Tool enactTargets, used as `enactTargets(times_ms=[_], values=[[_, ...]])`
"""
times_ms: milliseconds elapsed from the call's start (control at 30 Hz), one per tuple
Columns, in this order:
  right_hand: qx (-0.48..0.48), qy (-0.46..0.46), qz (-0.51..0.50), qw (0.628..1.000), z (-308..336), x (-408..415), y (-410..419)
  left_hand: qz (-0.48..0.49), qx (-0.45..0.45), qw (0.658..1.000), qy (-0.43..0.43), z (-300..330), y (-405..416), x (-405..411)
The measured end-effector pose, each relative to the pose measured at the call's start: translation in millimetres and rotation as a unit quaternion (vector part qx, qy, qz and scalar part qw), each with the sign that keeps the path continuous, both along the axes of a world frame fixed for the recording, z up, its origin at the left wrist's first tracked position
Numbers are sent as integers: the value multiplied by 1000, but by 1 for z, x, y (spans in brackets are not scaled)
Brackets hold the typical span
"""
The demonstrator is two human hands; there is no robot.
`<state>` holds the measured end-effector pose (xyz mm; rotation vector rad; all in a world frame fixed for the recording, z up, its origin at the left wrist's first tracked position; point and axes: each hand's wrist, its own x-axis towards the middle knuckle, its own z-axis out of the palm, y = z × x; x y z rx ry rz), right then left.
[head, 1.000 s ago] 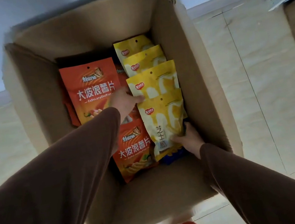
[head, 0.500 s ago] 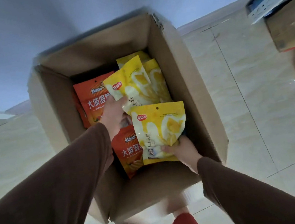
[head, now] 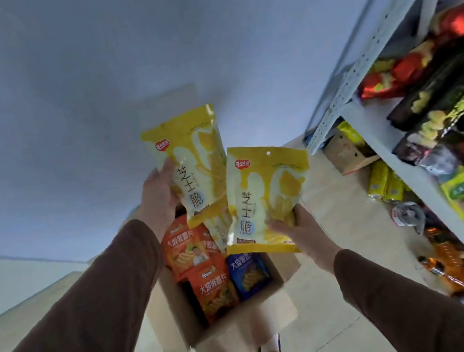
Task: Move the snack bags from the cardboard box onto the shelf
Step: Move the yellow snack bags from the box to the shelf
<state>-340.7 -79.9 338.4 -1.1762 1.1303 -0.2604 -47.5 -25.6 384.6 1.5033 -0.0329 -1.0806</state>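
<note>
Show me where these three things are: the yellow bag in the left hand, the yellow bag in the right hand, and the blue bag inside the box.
Left-hand yellow bag (head: 195, 169), head view, middle of its front.
Right-hand yellow bag (head: 262, 198), head view, middle of its front.
Blue bag (head: 249, 273), head view, centre of its visible face.

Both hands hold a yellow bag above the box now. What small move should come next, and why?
Probably swing both hands rightward toward the shelf. The left hand and right hand each grip a yellow bag already lifted above the cardboard box, and the shelf stands just to the right.
</note>
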Motion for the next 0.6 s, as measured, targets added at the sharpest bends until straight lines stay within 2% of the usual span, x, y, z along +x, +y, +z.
enactTargets(times_ms=[100,267,433,600], values=[[-40,-28,-24,999,74,-30,-13,-50,-20,997,-57,83,-21,-33],[-128,-50,-114,984,171,-95,-23,-111,-68,987,-94,174,-59,-95],[-163,-39,-184,969,234,-169,-36,-198,-118,965,-121,220,-100,-162],[-212,-20,-257,943,286,-267,-58,-289,-190,926,-149,261,-163,-252]])
